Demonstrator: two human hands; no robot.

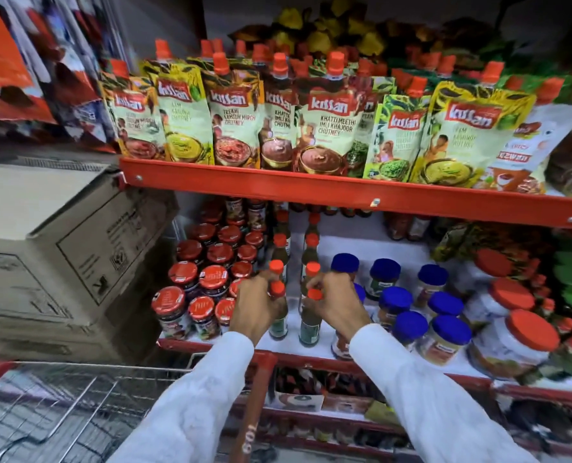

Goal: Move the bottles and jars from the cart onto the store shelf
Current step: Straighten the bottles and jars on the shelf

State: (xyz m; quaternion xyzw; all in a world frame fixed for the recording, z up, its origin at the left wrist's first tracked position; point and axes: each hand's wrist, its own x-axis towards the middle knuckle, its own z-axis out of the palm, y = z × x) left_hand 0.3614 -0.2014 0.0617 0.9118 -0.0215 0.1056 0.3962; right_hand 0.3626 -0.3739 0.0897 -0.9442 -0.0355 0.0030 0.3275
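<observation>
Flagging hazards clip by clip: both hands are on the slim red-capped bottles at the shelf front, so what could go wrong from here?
1. The left hand and right hand each grip bottles near the caps; one could slip or tip off the shelf edge.
2. The red-lidded jars crowd the left hand; a nudge could topple them.

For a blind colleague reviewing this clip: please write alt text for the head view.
Each hand, left and right, grips slim orange-capped bottles standing in two rows on a red store shelf, between red-lidded jars and blue-lidded jars. Chutney pouches fill the shelf above.
</observation>
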